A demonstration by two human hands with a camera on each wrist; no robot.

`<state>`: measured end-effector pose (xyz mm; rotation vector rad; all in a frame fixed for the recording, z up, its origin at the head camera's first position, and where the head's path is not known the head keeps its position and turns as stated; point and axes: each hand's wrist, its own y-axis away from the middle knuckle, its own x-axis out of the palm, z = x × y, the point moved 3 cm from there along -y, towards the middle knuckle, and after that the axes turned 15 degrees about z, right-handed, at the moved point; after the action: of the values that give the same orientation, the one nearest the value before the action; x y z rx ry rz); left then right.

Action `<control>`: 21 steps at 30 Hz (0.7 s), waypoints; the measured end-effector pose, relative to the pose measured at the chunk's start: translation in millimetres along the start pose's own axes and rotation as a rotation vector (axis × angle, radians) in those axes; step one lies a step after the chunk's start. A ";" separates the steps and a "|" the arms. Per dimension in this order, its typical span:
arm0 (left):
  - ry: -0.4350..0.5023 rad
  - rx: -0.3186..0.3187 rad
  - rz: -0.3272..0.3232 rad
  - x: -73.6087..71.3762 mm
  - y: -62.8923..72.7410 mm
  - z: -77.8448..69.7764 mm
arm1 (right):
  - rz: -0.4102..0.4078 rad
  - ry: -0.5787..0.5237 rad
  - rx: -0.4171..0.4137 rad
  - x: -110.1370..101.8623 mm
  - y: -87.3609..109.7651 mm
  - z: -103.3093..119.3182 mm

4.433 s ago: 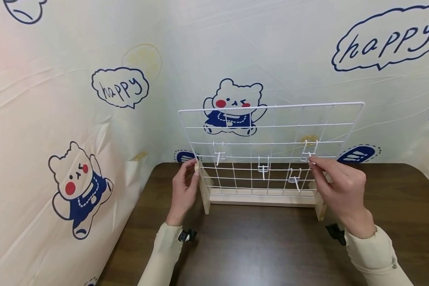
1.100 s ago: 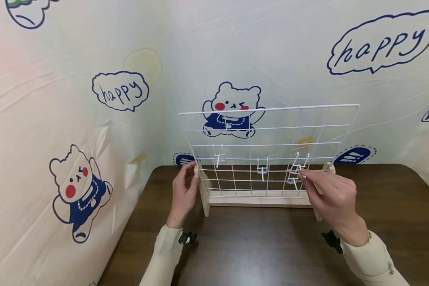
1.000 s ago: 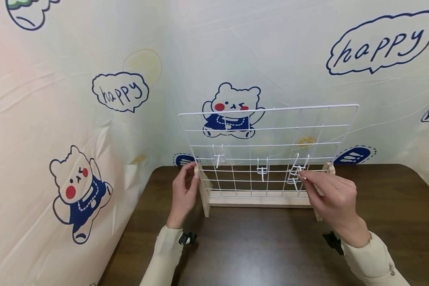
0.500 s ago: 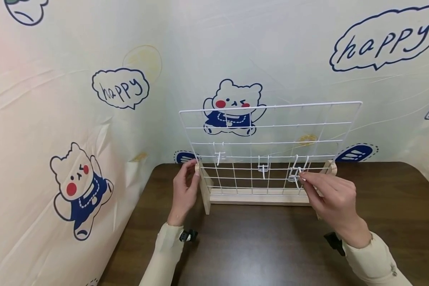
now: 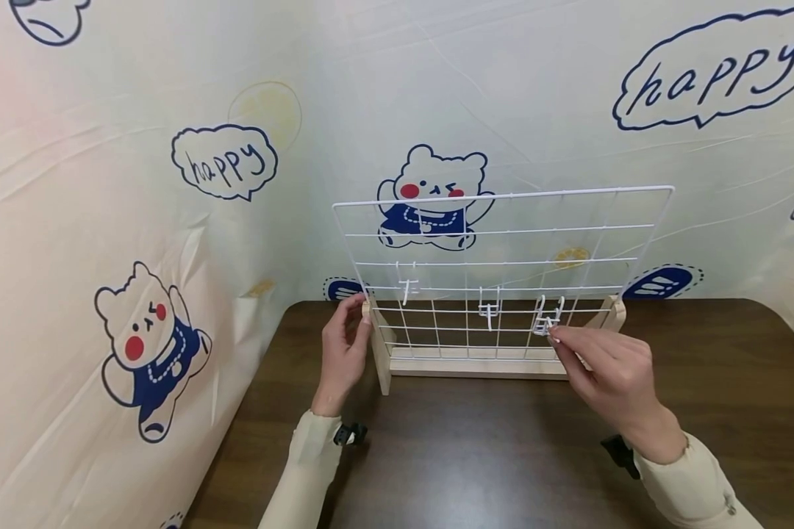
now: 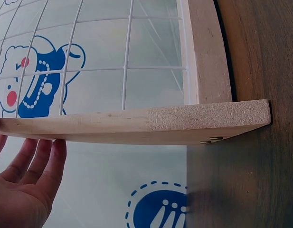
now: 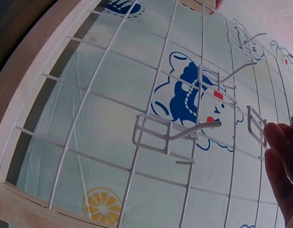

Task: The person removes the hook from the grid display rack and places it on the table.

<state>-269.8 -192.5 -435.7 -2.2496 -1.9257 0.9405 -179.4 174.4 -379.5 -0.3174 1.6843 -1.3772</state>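
A dark wooden table (image 5: pixel 450 455) spreads before and beneath the rack (image 5: pixel 437 367), where a person's left hand (image 5: pixel 342 356) grips the left upright (image 5: pixel 378 354) and the right hand (image 5: pixel 615 375) pinches a white hook (image 7: pixel 257 126) in front of the rack's right half. Three other hooks (image 5: pixel 490 317) hang from the rack's wires; a cartoon-printed cloth (image 5: pixel 556 117) hangs behind it.

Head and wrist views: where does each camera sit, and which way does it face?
Head: worn there, looking forward and down at the rack; left hand, right hand and sleeves show.
Left wrist: worn there, facing the rack's side; left fingers show.
Right wrist: worn there, facing the hooks; right fingers show.
Wrist views share a bear print behind the rack.
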 end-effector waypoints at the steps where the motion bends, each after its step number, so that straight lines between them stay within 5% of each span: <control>1: -0.004 0.003 0.001 0.0 0.2 -0.2 | 0.007 0.000 -0.001 0.2 0.5 0.5; 21: -0.030 0.026 -0.004 0.2 1.2 -0.6 | 0.062 0.016 -0.035 6.1 8.1 4.6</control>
<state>-268.5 -192.4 -435.8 -2.2292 -1.9174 0.9986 -176.6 170.1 -389.3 -0.2731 1.7186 -1.3094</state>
